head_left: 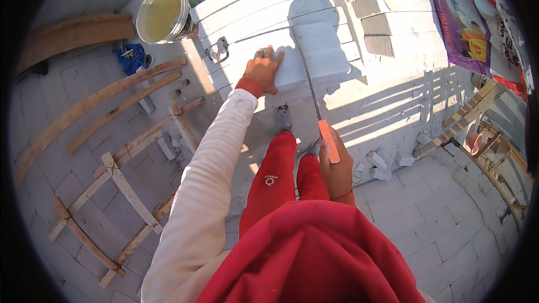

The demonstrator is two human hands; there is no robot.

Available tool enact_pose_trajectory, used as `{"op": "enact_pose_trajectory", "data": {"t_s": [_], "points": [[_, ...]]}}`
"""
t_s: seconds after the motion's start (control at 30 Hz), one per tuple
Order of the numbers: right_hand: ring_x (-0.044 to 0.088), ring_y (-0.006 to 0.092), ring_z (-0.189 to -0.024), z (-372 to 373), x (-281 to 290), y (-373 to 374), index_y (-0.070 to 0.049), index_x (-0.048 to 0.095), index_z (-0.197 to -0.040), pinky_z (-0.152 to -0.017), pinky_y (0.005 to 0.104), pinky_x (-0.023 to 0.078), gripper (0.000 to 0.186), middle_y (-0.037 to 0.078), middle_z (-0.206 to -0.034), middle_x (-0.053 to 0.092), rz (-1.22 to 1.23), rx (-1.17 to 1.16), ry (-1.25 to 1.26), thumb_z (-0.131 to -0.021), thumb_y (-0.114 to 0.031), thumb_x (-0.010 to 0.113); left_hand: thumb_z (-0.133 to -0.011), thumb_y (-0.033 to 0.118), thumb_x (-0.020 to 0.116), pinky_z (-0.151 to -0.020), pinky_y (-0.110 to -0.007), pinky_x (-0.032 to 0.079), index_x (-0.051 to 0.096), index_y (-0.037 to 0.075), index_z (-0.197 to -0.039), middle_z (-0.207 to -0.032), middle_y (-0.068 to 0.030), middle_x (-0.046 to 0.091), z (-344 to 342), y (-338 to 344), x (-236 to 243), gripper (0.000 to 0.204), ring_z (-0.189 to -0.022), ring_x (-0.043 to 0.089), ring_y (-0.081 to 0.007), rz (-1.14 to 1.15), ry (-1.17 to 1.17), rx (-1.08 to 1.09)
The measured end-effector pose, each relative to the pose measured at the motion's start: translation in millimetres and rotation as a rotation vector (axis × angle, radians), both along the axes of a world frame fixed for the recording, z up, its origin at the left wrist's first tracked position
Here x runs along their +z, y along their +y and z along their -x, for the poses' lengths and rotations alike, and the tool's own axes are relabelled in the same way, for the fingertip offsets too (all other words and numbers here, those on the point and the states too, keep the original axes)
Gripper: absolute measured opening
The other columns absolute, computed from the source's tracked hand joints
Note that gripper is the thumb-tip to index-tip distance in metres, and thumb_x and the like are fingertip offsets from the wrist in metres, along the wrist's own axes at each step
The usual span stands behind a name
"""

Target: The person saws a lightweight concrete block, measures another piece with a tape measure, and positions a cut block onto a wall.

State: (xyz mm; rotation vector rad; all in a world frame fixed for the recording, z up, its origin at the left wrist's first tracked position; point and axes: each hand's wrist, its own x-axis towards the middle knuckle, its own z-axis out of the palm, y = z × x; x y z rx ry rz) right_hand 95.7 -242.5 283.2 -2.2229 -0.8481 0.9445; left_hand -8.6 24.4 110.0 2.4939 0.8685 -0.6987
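A white block (289, 67), ahead of the right hand (339, 164), is crossed by a saw (308, 80) gripped there by its orange handle (328, 141); the spread left hand (261, 71) is rested on top. A bucket (184, 18) is seen left, a bag (461, 31) right.

Block (320, 50) at the front edge of the block stack (252, 0) looked chalky, matt, slightly rough. Saw blade (306, 73) was dull metal; handle (330, 140) smooth, plastic-looking. Bucket (185, 14) by the stack's far left corner was plastic, rim shiny. Sack (456, 28) past the right edge was glossy plastic. Planks (84, 105) were bare, rough wood. Sleeve (208, 174) and trousers (276, 163) were matt cloth.
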Motion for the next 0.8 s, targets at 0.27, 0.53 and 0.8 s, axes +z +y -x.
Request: {"op": "enact_pose_trajectory", "data": {"t_s": [0.27, 0.53, 0.8], "points": [[0.075, 0.0387, -0.102, -13, -1, 22, -0.002, 0.055, -0.147, -0.081, 0.0412, 0.061, 0.044, 0.021, -0.124, 0.073, 0.045, -0.032, 0.059, -0.107, -0.022, 0.054, -0.050, 0.041, 0.099, -0.111, -0.049, 0.052, 0.036, 0.024, -0.165, -0.166, -0.0243, 0.037, -13, 11, 10, 0.132, -0.147, 0.047, -0.0447, 0.024, 0.008, -0.038], [0.074, 0.0398, -0.086, 19, 38, -40, -0.003, 0.056, -0.145, -0.072, 0.0454, 0.059, 0.044, 0.022, -0.102, 0.075, -0.090, -0.007, -0.107, -0.108, -0.026, 0.056, -0.048, 0.044, 0.100, -0.112, -0.049, 0.051, 0.036, 0.027, -0.165, -0.166, -0.0222, 0.038, -7, 21, 13, 0.135, -0.145, 0.049, -0.0425, 0.040, 0.057, -0.033], [0.076, 0.0389, -0.086, -1, 2, 27, -0.006, 0.054, -0.149, -0.074, 0.0433, 0.061, 0.046, 0.020, -0.110, 0.076, 0.108, -0.029, 0.011, -0.107, -0.025, 0.057, -0.049, 0.041, 0.100, -0.106, -0.052, 0.055, 0.036, 0.024, -0.164, -0.164, -0.0222, 0.038, -11, 1, 7, 0.132, -0.146, 0.047, -0.0423, 0.035, 0.037, -0.034]]}}
